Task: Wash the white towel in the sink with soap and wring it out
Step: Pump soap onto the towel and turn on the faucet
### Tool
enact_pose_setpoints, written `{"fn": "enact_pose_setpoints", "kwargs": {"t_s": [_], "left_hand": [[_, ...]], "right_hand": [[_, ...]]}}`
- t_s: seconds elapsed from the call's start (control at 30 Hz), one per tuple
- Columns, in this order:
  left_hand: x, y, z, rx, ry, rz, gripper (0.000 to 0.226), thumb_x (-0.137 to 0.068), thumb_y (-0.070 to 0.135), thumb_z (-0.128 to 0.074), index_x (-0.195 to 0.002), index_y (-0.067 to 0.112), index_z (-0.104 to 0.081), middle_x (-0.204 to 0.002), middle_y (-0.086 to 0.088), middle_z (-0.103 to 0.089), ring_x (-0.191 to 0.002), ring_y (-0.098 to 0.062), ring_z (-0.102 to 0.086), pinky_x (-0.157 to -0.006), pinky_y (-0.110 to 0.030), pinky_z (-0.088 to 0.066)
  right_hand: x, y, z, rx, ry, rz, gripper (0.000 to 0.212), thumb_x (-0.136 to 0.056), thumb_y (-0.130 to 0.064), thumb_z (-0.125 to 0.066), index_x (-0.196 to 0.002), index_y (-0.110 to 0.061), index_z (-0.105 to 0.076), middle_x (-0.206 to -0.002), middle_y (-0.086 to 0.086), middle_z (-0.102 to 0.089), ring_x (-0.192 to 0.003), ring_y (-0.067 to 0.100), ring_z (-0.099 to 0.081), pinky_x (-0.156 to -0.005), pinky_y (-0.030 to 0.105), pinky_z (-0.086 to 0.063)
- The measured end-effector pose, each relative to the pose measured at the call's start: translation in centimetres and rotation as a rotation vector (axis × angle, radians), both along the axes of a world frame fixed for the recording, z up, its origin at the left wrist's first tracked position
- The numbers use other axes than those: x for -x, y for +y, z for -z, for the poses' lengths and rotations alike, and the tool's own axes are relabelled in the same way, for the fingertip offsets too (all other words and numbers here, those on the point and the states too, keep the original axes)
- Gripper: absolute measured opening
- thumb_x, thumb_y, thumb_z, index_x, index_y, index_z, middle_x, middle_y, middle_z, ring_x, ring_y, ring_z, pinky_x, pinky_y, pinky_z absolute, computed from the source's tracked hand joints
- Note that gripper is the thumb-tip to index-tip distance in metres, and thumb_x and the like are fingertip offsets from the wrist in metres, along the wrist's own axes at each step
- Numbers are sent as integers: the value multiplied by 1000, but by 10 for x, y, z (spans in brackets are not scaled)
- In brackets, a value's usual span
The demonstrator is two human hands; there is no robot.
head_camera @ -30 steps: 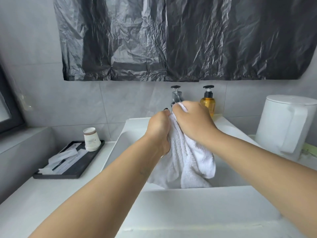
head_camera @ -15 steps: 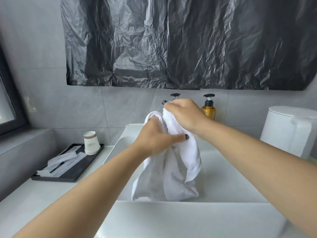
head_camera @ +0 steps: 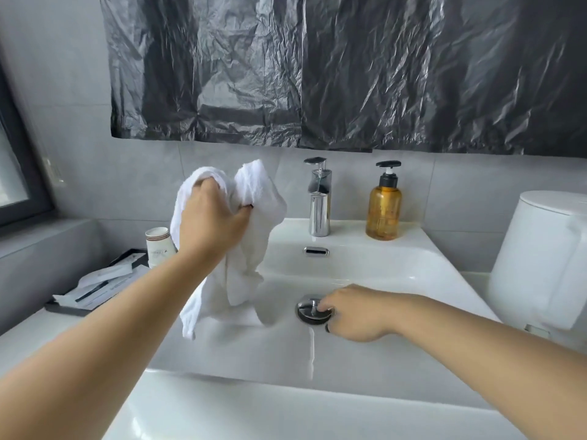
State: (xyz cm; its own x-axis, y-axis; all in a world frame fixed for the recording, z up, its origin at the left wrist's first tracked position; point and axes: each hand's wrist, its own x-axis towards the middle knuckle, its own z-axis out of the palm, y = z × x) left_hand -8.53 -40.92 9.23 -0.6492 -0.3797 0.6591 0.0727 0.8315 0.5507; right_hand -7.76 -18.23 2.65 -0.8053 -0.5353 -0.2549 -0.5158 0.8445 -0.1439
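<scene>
Now the left hand (head_camera: 209, 223) alone grips the nubby white towel (head_camera: 251, 236), bunched; the right hand (head_camera: 355, 315) has dropped, fingertips pinching the round chrome drain plug (head_camera: 313, 309) in the glossy sink (head_camera: 397, 265).

Grey tiled wall (head_camera: 63, 90), black plastic sheeting (head_camera: 349, 74), dark-framed window (head_camera: 22, 173)

A white towel (head_camera: 254, 198) hangs bunched and crumpled above the left side of a white sink (head_camera: 397, 258). An amber soap bottle (head_camera: 383, 211) with a black pump stands upright on the sink's back ledge.
</scene>
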Motion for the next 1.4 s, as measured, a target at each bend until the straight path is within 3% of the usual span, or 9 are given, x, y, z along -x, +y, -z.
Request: {"fn": "enact_pose_setpoints", "kwargs": {"t_s": [0.13,0.33,0.57,0.7,0.87,1.07,1.17,1.27,1.4], "left_hand": [[14,11,27,326,-303,114,33,-81,29,-74,-81,15,-44,-81,-2,-51,-86,-30,-58,-67,-31,-38],[40,23,57,462,-461,251,34,-75,33,-71,-85,19,-41,-92,-1,-56,-88,-31,-61,-70,-35,-51],[64,14,53,324,-434,250,41,-78,33,-72,-73,19,-33,-79,1,-51,-84,-31,-59,-70,-36,-50],[73,6,53,213,-412,241,39,-79,34,-70,-70,17,-36,-71,0,-49,-76,-29,-58,-64,-33,-46],[70,2,54,169,-411,277,44,-80,34,-71,-69,15,-33,-67,0,-46,-67,-25,-50,-61,-31,-39],[57,1,49,152,-425,322,48,-80,35,-74,-68,17,-31,-68,3,-41,-67,-24,-45,-62,-32,-39],[53,-4,41,121,-426,337,48,-81,36,-73,-67,15,-32,-71,2,-41,-71,-23,-46,-64,-33,-40],[50,-5,33,70,-440,314,47,-85,36,-71,-66,14,-33,-66,0,-42,-60,-16,-42,-55,-31,-34],[51,0,25,-107,-456,286,52,-82,41,-76,-67,15,-33,-65,1,-36,-55,-14,-36,-49,-29,-27]], "right_hand": [[17,-10,9,-124,-48,-30,33,-90,-9,-41,-119,-14,-56,-110,10,-56,-97,31,-53,-81,36,-46],[37,-13,11,-125,-56,-71,44,-87,-3,-37,-122,-21,-60,-105,6,-54,-95,29,-51,-84,36,-47],[49,-29,-1,-207,-102,-40,48,-94,-6,-38,-129,-28,-64,-128,-3,-62,-96,20,-50,-81,27,-45],[52,-42,2,-296,-95,2,37,-91,-13,-45,-119,-16,-70,-113,5,-67,-82,20,-46,-67,26,-38],[44,-63,9,-365,23,-51,19,-86,-11,-48,-70,-9,-59,-69,6,-52,-68,25,-46,-57,26,-36],[26,-70,17,-345,73,-35,13,-88,-12,-52,-74,-12,-50,-84,4,-54,-85,28,-55,-60,26,-42],[18,-51,-6,-266,78,-9,16,-90,-23,-52,-75,-17,-55,-74,0,-53,-80,28,-55,-58,28,-42],[13,-36,-50,19,341,61,13,-88,-34,-56,-86,-26,-66,-86,-6,-67,-86,21,-62,-73,33,-53],[31,-34,-115,502,732,174,3,-85,-29,-64,-83,-29,-66,-69,-13,-63,-79,15,-61,-76,34,-53]]}}
